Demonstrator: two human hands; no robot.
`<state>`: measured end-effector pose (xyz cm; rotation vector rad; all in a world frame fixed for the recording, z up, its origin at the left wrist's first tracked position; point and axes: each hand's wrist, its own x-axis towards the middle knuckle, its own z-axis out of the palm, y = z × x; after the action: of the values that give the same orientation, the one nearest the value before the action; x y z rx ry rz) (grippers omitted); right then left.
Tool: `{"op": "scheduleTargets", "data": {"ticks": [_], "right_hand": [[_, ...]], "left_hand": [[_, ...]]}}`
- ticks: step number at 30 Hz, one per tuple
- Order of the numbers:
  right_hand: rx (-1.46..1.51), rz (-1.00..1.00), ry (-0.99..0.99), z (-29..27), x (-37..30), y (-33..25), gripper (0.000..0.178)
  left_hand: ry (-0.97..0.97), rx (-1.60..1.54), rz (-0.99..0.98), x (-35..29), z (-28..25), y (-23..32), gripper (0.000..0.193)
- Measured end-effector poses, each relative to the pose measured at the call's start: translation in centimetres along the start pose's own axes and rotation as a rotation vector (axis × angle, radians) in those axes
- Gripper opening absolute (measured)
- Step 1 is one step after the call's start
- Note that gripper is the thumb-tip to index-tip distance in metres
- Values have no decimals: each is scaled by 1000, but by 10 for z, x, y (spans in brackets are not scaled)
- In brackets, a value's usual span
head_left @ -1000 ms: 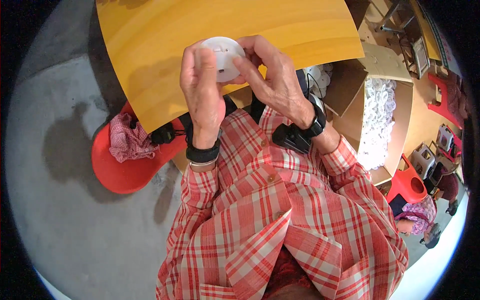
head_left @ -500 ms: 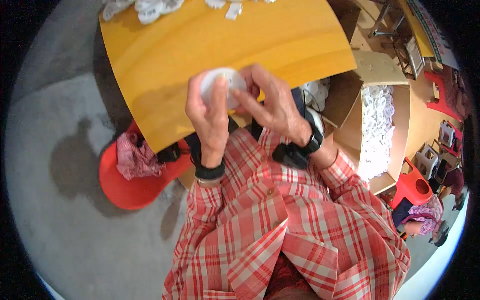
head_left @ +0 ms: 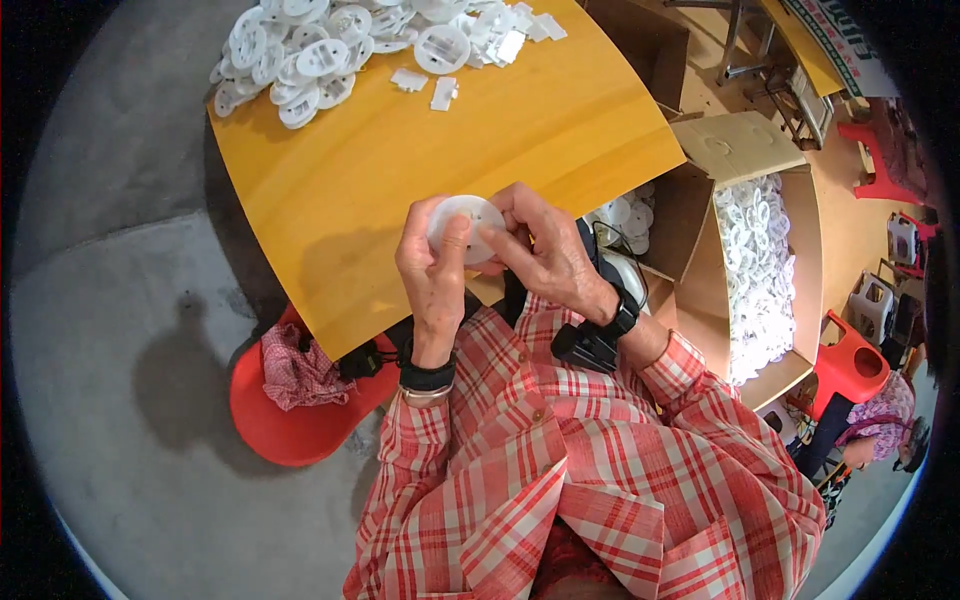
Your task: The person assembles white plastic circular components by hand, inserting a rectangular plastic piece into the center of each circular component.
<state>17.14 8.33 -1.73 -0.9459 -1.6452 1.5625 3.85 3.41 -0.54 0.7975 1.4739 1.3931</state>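
Note:
A round white plastic disc [head_left: 466,228] is held above the near edge of the table, in front of my body. My left hand [head_left: 434,262] grips its left side, with the thumb lying over the face and the fingers beneath. From the right, my right hand [head_left: 549,246] pinches the disc's edge, its thumb or a fingertip pressed on the face; whether a small part sits under those fingers I cannot tell. Farther up the table lies a heap of similar white discs [head_left: 322,58]. Beside the heap are small flat white plastic pieces [head_left: 444,94], several of them loose.
The yellow wooden table [head_left: 560,130] has its near corner by my left wrist. A red chair [head_left: 290,430] with a checked cloth [head_left: 300,372] stands at left. At right, a cardboard box [head_left: 806,230] is filled with white discs. Red stools [head_left: 848,365] and another person [head_left: 880,425] are farther right.
The view has shifted, so more of the heap shows at the top. Both hands still hold the disc; the right fingers have moved slightly on its face.

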Motion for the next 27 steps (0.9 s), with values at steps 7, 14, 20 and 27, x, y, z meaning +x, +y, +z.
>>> {"op": "scheduleTargets", "data": {"ticks": [7,14,20,27], "right_hand": [[173,99,78,-27,-15,38,15],[549,151,779,-108,-46,70,16],[542,459,968,-144,-87,166,22],[403,784,731,-137,-101,262,15]], "left_hand": [[-306,47,-187,21,13,-7,32],[-240,585,41,75,-11,21,53],[-9,1049,545,156,-24,10,51],[-9,1347,884,201,-5,-11,56]]}}
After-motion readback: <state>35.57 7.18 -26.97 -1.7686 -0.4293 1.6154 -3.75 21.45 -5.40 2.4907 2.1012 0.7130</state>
